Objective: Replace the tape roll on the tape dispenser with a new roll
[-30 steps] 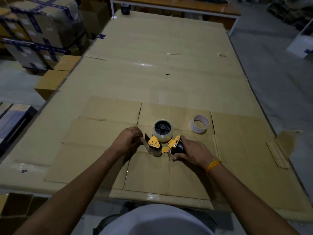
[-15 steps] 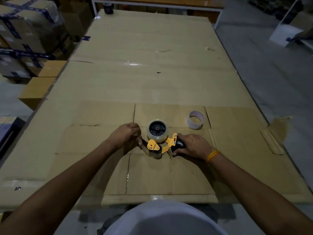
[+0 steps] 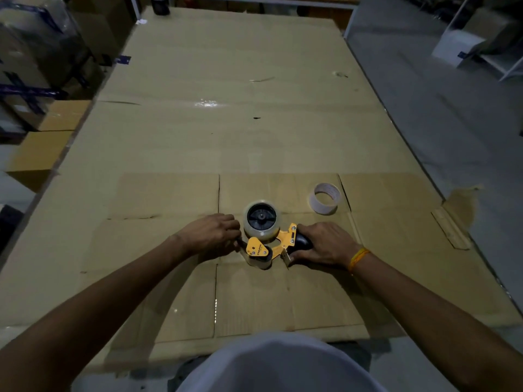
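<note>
Your right hand (image 3: 325,244) is wrapped around the black handle (image 3: 301,242) of the tape dispenser (image 3: 271,244), fingers curled under it and thumb over the top. Your left hand (image 3: 210,234) sits at the dispenser's 9 o'clock side, fingers bent and pinched together at the front edge of the yellow frame; what they pinch is too small to tell, so I cannot say whether it is tape or a metal part.

You have the dispenser lying on its side on a flattened cardboard box (image 3: 169,250), which is spread over the big cardboard-covered table (image 3: 226,123). A clear tape roll (image 3: 261,220) is seated on the dispenser's black hub, its open face turned up toward you. At about 2 o'clock from the dispenser, well apart from it, an empty cardboard tape core (image 3: 326,198) rests on the same flattened box, near a slit between two flaps.

An orange band (image 3: 358,257) circles your right wrist. Off the table's edge at 9 to 10 o'clock, taped cartons (image 3: 34,69) are stacked on the floor, and a dark cup-like thing (image 3: 160,5) stands at the table's far corner near 11 o'clock.
</note>
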Tool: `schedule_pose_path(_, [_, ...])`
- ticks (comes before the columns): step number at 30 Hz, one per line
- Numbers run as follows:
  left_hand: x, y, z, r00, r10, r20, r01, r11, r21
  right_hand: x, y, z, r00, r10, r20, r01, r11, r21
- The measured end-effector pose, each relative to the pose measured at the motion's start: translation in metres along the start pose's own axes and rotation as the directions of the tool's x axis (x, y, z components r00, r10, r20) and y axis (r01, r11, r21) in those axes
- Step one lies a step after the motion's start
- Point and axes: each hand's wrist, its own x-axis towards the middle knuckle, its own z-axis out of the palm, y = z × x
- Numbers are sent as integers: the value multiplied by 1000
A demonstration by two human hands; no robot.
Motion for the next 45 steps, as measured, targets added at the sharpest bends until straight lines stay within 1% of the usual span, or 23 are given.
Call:
schedule_pose_path(3, [5, -1, -2, 1000, 27, -8, -27, 998, -65, 2, 0, -2, 1000, 4, 10, -4, 1000, 9])
schedule_pose_path(8, [6, -12, -1, 999, -33, -5, 31, 973, -227, 4, 0, -1, 999, 44, 18, -43, 999, -32])
schedule_pose_path(11, [9, -18, -1, 994, -101, 41, 109, 940, -322, 7, -3, -4, 997, 68, 34, -63, 991, -118])
schedule_pose_path(14, [12, -20, -4, 992, -122, 9, 112, 878, -465, 9, -7, -6, 993, 111, 40, -103, 979, -177])
schedule_pose_path(16, [12, -20, -4, 990, -142, -21, 111, 846, -522, 8, -11, -8, 990, 140, 31, -131, 970, -206])
schedule_pose_path(20, [10, -20, -1, 983, -178, -39, 128, 828, -545, 7, -20, -9, 982, 188, -15, -187, 959, -211])
schedule_pose_path(24, [6, -20, 3, 978, -204, -51, 143, 824, -549, 9, -23, -5, 973, 230, -21, -229, 949, -216])
schedule_pose_path(31, [-1, -14, -2, 960, -269, -75, 183, 809, -558, 9, -23, -10, 974, 224, 19, -216, 958, -190])
schedule_pose_path(34, [-7, -12, 1, 946, -318, -56, 242, 812, -531, 7, -22, -13, 979, 198, 53, -189, 971, -149])
schedule_pose_path(36, [-10, -10, 1, 916, -400, -42, 317, 782, -537, 5, -22, -14, 978, 190, 83, -183, 979, -86])
schedule_pose_path(37, [-13, -8, 1, 887, -461, -41, 362, 745, -561, 3, -22, -14, 976, 189, 104, -186, 982, -37])
schedule_pose_path(39, [-18, -3, 2, 794, -606, -38, 446, 625, -640, 1, -24, -14, 968, 183, 173, -198, 977, 74])
schedule_pose_path(41, [-23, 3, 4, 676, -736, -22, 510, 489, -708, -2, -30, -13, 947, 184, 262, -240, 950, 201])
schedule_pose_path(43, [-27, 9, 4, 566, -825, 2, 534, 364, -763, -5, -39, -9, 924, 200, 327, -309, 893, 327])
schedule_pose_path(44, [-28, 14, 4, 520, -854, 6, 530, 316, -787, -7, -46, -8, 913, 216, 346, -354, 843, 406])
schedule_pose_path(45, [-29, 19, 2, 477, -879, 5, 522, 279, -806, -9, -55, -6, 898, 243, 367, -412, 757, 507])
